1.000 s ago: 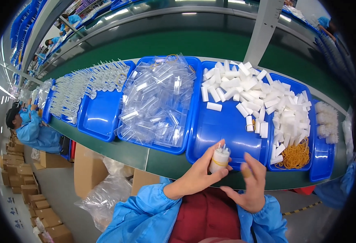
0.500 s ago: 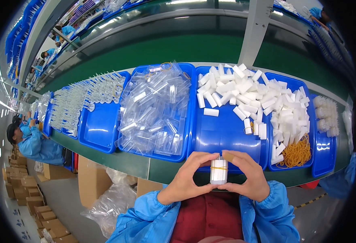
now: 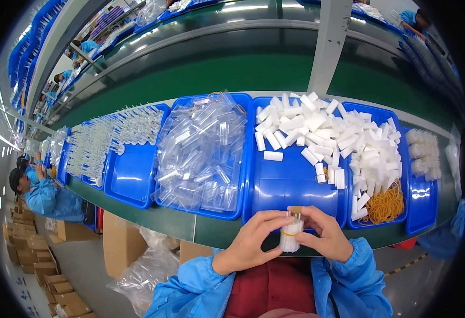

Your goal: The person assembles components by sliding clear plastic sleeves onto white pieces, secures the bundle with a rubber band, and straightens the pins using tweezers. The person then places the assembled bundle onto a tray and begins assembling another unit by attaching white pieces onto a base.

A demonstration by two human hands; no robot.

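Observation:
A small upright bundle of white pieces sits between my two hands in front of my chest, at the table's front edge. An orange rubber band circles its middle. My left hand has its fingertips at the bundle's upper left side, its thumb curving below. From the other side my right hand grips it, thumb against its side and index finger over its top. The right index finger carries a tan wrap. Just beyond lies a blue tray with loose white blocks heaped toward its far side.
Further right, another blue tray holds white blocks and a pile of orange rubber bands. Clear plastic sleeves fill a tray to the left, beside trays of thin-stemmed translucent parts. Cardboard boxes stand below; a co-worker sits at far left.
The bundle has shifted slightly right and down and tilted a little. My left fingers have moved to its upper side, and my right thumb now presses its side.

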